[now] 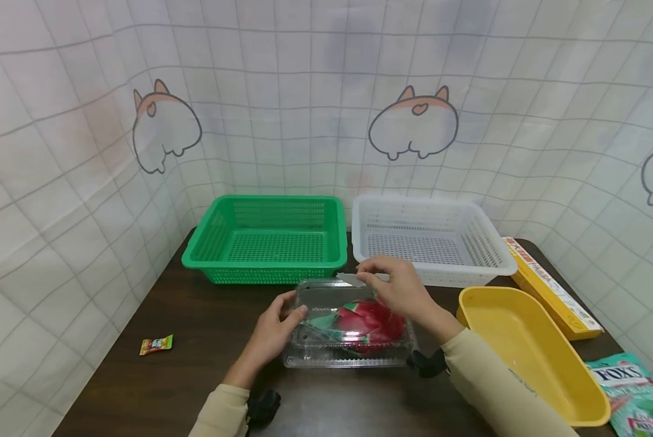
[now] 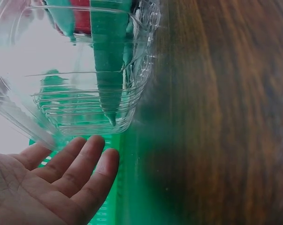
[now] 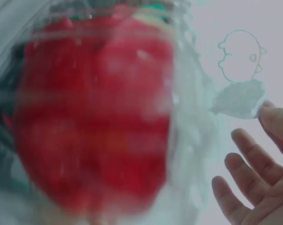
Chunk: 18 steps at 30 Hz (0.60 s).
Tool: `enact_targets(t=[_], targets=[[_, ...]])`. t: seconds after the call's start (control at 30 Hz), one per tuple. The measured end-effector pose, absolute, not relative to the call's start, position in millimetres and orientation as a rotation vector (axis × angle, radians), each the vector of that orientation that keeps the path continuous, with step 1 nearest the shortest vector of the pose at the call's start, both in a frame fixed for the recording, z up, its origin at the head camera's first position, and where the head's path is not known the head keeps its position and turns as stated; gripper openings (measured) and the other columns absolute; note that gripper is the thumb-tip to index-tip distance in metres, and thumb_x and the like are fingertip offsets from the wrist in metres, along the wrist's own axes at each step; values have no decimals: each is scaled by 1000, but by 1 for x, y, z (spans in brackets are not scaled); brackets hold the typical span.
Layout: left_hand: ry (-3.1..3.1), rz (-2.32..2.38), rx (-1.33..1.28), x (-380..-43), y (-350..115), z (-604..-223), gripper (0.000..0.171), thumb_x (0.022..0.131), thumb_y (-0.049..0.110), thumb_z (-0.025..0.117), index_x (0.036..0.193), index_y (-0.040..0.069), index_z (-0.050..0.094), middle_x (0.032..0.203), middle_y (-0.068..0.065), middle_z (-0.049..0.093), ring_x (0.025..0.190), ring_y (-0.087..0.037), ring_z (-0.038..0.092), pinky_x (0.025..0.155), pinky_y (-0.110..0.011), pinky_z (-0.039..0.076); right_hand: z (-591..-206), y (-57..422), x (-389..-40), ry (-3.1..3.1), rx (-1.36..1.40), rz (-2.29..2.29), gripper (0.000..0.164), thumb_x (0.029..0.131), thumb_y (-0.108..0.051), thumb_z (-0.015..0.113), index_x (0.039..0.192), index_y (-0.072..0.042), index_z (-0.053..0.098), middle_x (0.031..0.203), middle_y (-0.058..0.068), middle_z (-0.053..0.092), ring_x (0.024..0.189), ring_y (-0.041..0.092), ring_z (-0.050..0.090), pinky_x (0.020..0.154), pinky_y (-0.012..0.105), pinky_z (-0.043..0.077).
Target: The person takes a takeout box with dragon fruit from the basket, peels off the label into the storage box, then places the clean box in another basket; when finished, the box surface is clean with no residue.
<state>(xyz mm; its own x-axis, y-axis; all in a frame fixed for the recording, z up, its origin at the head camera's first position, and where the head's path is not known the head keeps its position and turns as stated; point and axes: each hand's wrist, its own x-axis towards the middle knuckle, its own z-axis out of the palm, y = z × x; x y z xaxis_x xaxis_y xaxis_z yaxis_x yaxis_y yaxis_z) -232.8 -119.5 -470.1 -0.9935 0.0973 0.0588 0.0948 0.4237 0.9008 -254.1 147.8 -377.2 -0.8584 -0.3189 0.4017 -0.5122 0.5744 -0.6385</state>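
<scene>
While the spread left hand [image 1: 274, 328] touches packaging [image 1: 348, 362], the right hand [image 1: 394, 291] pinches a scrap [image 3: 240, 99].

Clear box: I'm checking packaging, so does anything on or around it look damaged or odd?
One thing: the right hand pinches a pale scrap by the box. Its ragged, uneven outline looks odd, perhaps torn off something. No spill shows.

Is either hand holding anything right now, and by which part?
The right hand pinches a thin whitish scrap by its edge. The left hand, fingers relaxed, rests against the left end of the clear container.
</scene>
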Motion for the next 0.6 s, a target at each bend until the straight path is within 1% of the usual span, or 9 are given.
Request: enact_targets(t=[0.07,0.1,0.17,0.2,0.23,0.37,0.43,0.53,0.6], targets=[[2649,1678,184,-232,-119,-469,62,96,49,57,146,16,43,126,-15,61,111,-29,61,81,-47,52,-375,154,-252,-2556,686,1161,6,94,-21,68,96,-21,73,105,-5,70,87,14,63,79,41,54],[2650,1678,189,-232,-119,-469,62,96,50,57,146,15,43,126,-15,61,110,-29,61,81,-47,52,-374,159,-250,-2551,685,1148,6,93,-22,68,96,-22,73,106,-4,70,92,13,63,84,41,53],[2654,1675,191,-233,-119,-469,63,96,50,57,146,15,42,126,-15,61,110,-29,61,81,-46,52,-371,168,-245,-2535,687,1123,6,93,-20,69,97,-20,73,107,-3,70,93,14,64,84,42,54],[2652,1676,192,-233,-119,-469,63,96,51,57,146,15,42,126,-15,61,110,-29,61,81,-46,52,-371,174,-244,-2522,691,1093,6,92,-20,70,97,-20,74,107,-3,70,97,14,63,85,42,54],[2649,1678,188,-233,-119,-469,63,96,51,57,146,16,42,126,-14,61,109,-28,61,80,-45,52,-370,181,-243,-2504,700,1064,6,92,-18,70,97,-18,74,107,-2,70,98,14,64,85,41,55],[2643,1689,174,-234,-119,-470,63,96,51,57,146,16,42,126,-14,61,110,-28,60,81,-44,52,-367,211,-238,-2435,718,922,8,87,-12,74,94,-14,75,104,-2,71,94,15,66,79,33,56],[2647,1685,173,-234,-120,-470,63,96,50,57,146,15,42,126,-16,60,110,-29,60,81,-45,52,-365,229,-234,-2422,710,871,8,86,-9,75,93,-13,75,102,-1,71,91,14,66,76,28,56],[2652,1665,174,-234,-120,-471,62,97,48,57,146,14,42,129,-17,59,113,-31,59,82,-47,51,-363,260,-225,-2449,663,779,10,86,-8,75,93,-15,74,101,-1,71,88,10,65,74,19,53],[2653,1654,179,-234,-120,-471,62,97,47,57,146,13,42,132,-18,56,115,-32,58,83,-47,51,-361,284,-219,-2486,627,721,11,87,-8,74,93,-17,74,101,-2,71,88,8,65,72,16,52]])
